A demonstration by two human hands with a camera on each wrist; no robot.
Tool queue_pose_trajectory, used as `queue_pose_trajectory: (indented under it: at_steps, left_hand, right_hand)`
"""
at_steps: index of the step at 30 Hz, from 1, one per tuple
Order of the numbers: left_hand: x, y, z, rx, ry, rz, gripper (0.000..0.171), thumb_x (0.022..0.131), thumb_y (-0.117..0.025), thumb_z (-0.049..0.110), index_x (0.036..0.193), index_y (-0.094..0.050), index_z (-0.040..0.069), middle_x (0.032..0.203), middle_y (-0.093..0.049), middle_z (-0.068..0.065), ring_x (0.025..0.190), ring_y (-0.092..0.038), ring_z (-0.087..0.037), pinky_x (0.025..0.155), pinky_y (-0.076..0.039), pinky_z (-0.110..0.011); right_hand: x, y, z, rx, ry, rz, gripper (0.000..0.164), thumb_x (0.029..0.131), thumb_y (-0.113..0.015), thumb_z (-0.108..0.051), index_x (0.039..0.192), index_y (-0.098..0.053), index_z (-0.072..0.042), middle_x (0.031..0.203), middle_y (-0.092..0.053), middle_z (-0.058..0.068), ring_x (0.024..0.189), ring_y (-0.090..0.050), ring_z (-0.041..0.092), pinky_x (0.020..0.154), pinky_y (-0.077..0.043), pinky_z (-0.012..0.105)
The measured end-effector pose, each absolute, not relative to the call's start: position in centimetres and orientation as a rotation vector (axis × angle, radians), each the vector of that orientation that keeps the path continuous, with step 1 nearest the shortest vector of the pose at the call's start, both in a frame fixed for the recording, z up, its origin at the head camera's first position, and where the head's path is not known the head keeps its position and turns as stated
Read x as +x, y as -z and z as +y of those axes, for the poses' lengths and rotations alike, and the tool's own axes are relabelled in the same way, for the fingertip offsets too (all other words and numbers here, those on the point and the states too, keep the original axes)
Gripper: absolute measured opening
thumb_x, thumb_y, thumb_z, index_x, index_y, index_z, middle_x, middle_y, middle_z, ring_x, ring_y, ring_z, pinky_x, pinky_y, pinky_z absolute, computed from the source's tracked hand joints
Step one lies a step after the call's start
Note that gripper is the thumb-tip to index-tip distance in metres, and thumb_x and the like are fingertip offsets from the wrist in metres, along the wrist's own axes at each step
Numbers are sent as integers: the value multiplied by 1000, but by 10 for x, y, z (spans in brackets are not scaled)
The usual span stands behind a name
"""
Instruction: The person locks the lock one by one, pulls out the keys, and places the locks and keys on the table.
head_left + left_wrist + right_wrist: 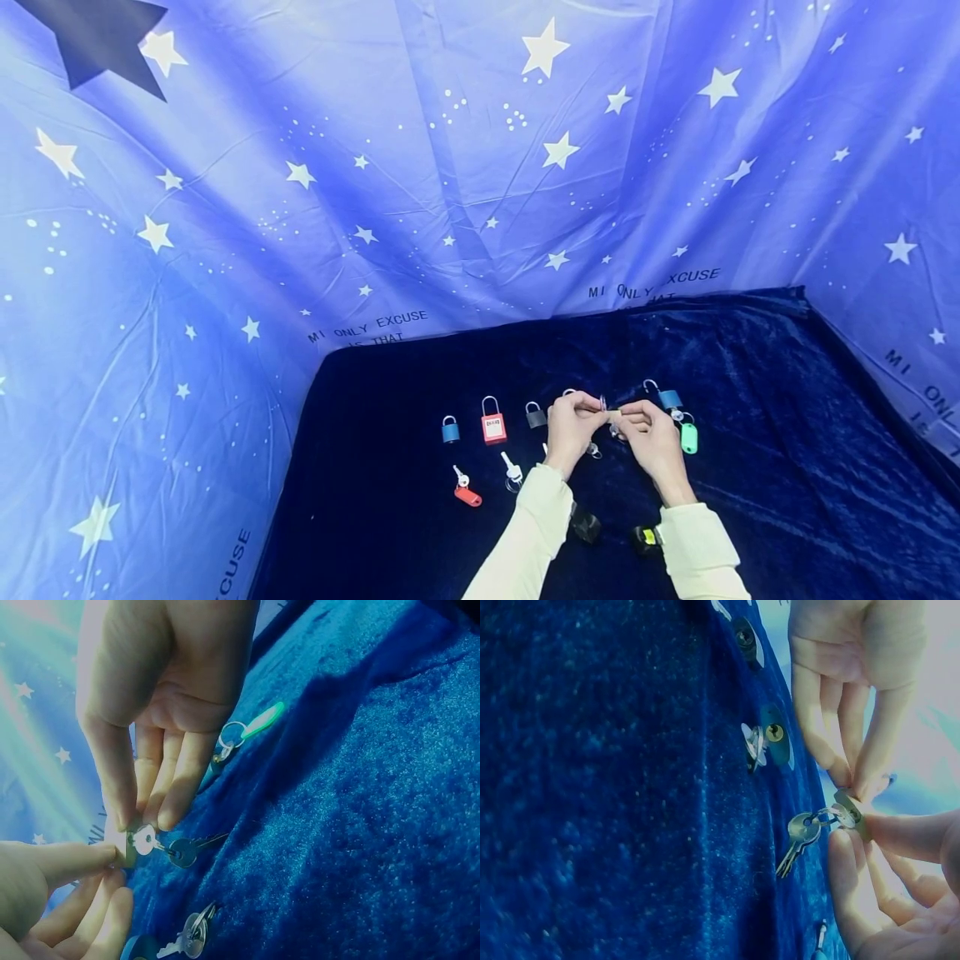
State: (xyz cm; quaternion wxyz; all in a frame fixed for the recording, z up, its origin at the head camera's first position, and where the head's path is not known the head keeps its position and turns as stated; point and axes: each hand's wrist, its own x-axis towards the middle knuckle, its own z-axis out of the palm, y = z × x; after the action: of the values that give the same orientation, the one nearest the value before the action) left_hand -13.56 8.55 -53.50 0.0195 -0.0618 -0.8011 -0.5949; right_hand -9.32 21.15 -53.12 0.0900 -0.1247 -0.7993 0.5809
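Both hands meet at a small brass-coloured padlock [614, 415]. My left hand [570, 432] pinches it by the shackle side between thumb and fingertips. From the right, my right hand [656, 446] pinches its body. A key [145, 840] sits in the keyhole, and a second key [802, 829] dangles from it on a ring. Fingertips cover much of the padlock, so whether the shackle is closed is hidden. Right of the right hand lie a blue padlock [668, 399] with its shackle swung open and a green key tag [688, 438].
On the dark blue velvet cloth [375, 517], to the left, stand a blue padlock [450, 432], a red padlock [493, 427] and a dark padlock [536, 418]. Nearer lie a key with a red tag [468, 497] and another key [512, 468]. Behind hangs a starry curtain [450, 167].
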Motion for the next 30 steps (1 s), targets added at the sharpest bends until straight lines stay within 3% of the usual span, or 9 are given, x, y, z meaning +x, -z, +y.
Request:
queue_pose_trajectory:
  at_steps: [9, 19, 23, 30]
  left_hand:
    - [-136, 540, 81, -274, 1924, -2475, 16, 76, -84, 6, 88, -74, 1, 82, -76, -7, 68, -70, -1, 59, -51, -11]
    - [-140, 542, 75, -288, 2076, -2392, 42, 74, -86, 7, 111, -69, -1, 98, -76, -9, 80, -73, -9, 70, -55, -15]
    - [-141, 541, 74, -337, 2084, -2407, 37, 77, -84, 4, 111, -70, -1, 103, -76, -9, 86, -73, -12, 73, -55, -15]
    - [-139, 543, 73, -312, 2081, -2411, 29, 78, -84, 9, 104, -73, 2, 98, -75, -9, 81, -71, -5, 71, -56, -16]
  right_hand:
    - [-90, 530, 211, -367, -1783, -2375, 20, 95, -64, -4, 112, -62, 8, 99, -71, 23, 72, -68, 7, 68, -58, 22]
    - [-91, 532, 215, -355, -1724, -2433, 25, 97, -64, -11, 115, -65, 6, 100, -72, 20, 75, -66, 8, 69, -58, 23]
    - [-92, 532, 216, -358, -1700, -2453, 25, 97, -64, -12, 115, -66, 5, 99, -72, 19, 75, -66, 7, 69, -58, 24]
    - [-90, 531, 215, -355, -1713, -2471, 26, 97, -63, -11, 116, -65, 7, 102, -72, 21, 75, -64, 3, 69, -56, 21]
